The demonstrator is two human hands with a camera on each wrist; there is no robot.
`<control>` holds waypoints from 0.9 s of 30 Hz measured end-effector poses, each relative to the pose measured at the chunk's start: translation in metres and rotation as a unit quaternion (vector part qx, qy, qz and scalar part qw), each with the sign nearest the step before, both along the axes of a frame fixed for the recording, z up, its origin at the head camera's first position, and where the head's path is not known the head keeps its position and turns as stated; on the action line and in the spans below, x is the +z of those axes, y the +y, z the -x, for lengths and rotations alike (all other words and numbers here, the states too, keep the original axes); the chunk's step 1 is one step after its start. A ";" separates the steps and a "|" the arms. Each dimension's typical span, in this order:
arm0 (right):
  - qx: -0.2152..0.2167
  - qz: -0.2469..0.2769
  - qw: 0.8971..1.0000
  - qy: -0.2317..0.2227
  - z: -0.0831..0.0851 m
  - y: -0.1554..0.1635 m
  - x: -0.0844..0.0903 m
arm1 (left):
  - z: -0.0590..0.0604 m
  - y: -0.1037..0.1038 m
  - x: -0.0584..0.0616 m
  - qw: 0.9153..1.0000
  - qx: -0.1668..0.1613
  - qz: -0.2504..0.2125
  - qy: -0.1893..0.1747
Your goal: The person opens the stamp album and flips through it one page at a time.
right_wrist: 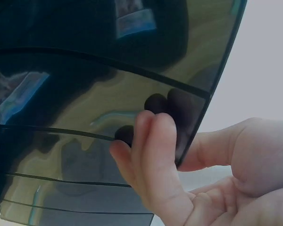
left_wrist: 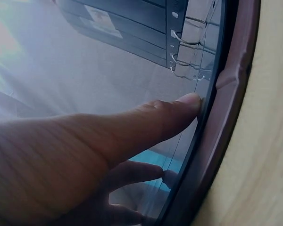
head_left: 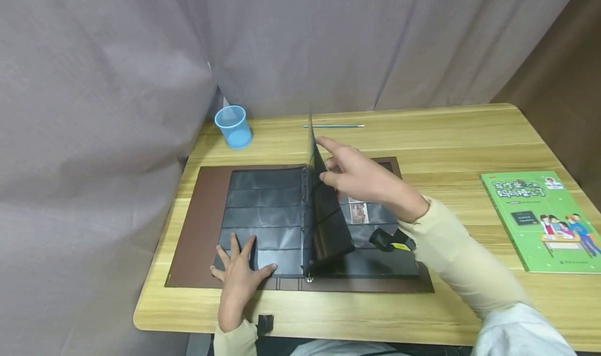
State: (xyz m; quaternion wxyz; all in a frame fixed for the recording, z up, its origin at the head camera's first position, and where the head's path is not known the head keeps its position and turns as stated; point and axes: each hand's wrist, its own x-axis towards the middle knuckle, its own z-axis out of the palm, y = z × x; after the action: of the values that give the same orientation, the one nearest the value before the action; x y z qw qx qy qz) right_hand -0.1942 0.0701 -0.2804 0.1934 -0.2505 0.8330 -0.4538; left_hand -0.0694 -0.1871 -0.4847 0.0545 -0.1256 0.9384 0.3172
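A brown ring binder (head_left: 202,225) lies open on the wooden table, filled with glossy black pocket pages. My left hand (head_left: 239,272) lies flat with spread fingers on the left-hand page (head_left: 263,210), near its lower edge; in the left wrist view its thumb (left_wrist: 165,115) presses the page close to the metal rings (left_wrist: 184,52). My right hand (head_left: 361,176) pinches one black page (head_left: 326,215) by its edge and holds it upright over the spine. In the right wrist view the fingers (right_wrist: 151,155) and thumb grip that page's edge (right_wrist: 198,113). A few small stamps (head_left: 359,212) show in the right-hand pockets.
A blue cup (head_left: 233,126) stands at the table's back left beside the grey curtain. A thin green pencil (head_left: 333,126) lies behind the binder. A green workbook (head_left: 544,220) rests at the right edge. A small black and yellow object (head_left: 389,240) sits under my right forearm.
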 end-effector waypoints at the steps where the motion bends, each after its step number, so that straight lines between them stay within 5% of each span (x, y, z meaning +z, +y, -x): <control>1: 0.003 -0.002 1.000 0.000 0.000 -0.003 0.000 | 0.000 0.000 0.000 1.000 -0.001 -0.002 -0.001; 13: 0.031 -0.009 0.999 -0.018 0.003 -0.040 0.002 | -0.001 -0.008 0.020 0.999 -0.003 -0.032 0.005; 18: 0.035 -0.016 0.999 -0.028 0.006 -0.050 -0.001 | -0.005 -0.009 0.038 0.996 -0.022 -0.047 0.076; 22: 0.041 -0.032 0.998 -0.021 0.009 -0.057 -0.003 | -0.008 -0.002 0.054 0.977 -0.056 -0.089 0.183; 27: 0.051 -0.050 0.997 0.001 0.012 -0.067 -0.006 | -0.013 0.012 0.072 0.930 -0.108 -0.161 0.311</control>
State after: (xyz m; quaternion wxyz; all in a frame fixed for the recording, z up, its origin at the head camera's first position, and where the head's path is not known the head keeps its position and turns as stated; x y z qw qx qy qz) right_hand -0.2059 0.0029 -0.2864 0.2278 -0.2831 0.8410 -0.4009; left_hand -0.0569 -0.1747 -0.4123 -0.1870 0.0916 0.8524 0.4797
